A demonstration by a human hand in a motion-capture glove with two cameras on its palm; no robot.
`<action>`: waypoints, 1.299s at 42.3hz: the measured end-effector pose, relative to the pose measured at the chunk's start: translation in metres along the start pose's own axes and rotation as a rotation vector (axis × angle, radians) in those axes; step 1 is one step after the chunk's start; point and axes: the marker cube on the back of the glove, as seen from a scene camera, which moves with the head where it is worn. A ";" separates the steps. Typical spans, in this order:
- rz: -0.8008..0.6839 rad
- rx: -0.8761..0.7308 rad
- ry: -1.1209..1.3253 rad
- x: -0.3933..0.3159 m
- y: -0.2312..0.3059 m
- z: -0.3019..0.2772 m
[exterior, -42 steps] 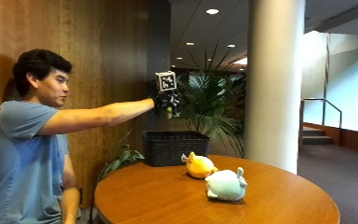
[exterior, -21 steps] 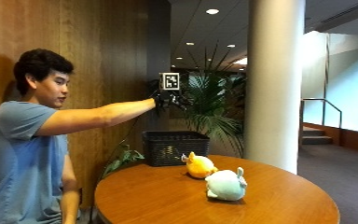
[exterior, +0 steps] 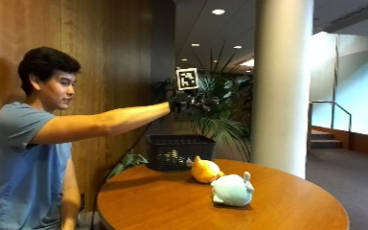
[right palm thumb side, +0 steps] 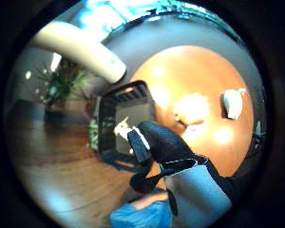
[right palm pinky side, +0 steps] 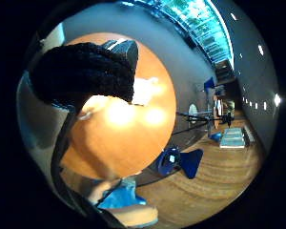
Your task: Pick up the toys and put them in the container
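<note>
My gloved right hand [exterior: 191,102] is held out at arm's length, high above the black mesh basket [exterior: 180,152] at the table's back edge. Its fingers [right palm pinky side: 86,71] are loosely curled and hold nothing; the thumb [right palm thumb side: 159,140] sticks out over the basket [right palm thumb side: 125,124]. A pale toy [right palm thumb side: 121,128] lies inside the basket. An orange plush toy [exterior: 205,171] sits on the table just in front of the basket. A light blue plush toy [exterior: 232,189] sits nearer the table's front, beside the orange one. Both show in the thumb side view: orange toy [right palm thumb side: 194,109], pale blue toy [right palm thumb side: 233,103].
The round wooden table [exterior: 171,206] has bare room left of the toys. A thick white column [exterior: 281,86] and a potted palm [exterior: 225,110] stand behind the table. A wood-panelled wall [exterior: 107,57] runs behind the person.
My outstretched hand has drifted slightly to the right and a touch higher over the basket. The two toys on the table have not moved.
</note>
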 end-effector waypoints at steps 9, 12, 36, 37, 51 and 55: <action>0.018 -0.007 0.006 0.087 -0.026 0.034; 0.067 -0.017 -0.011 0.109 -0.036 0.050; 0.200 -0.168 0.171 0.226 -0.076 0.195; 0.162 -0.174 0.165 0.226 -0.074 0.200; 0.170 -0.334 0.088 0.235 -0.066 0.286; 0.108 -0.324 -0.045 0.214 -0.068 0.295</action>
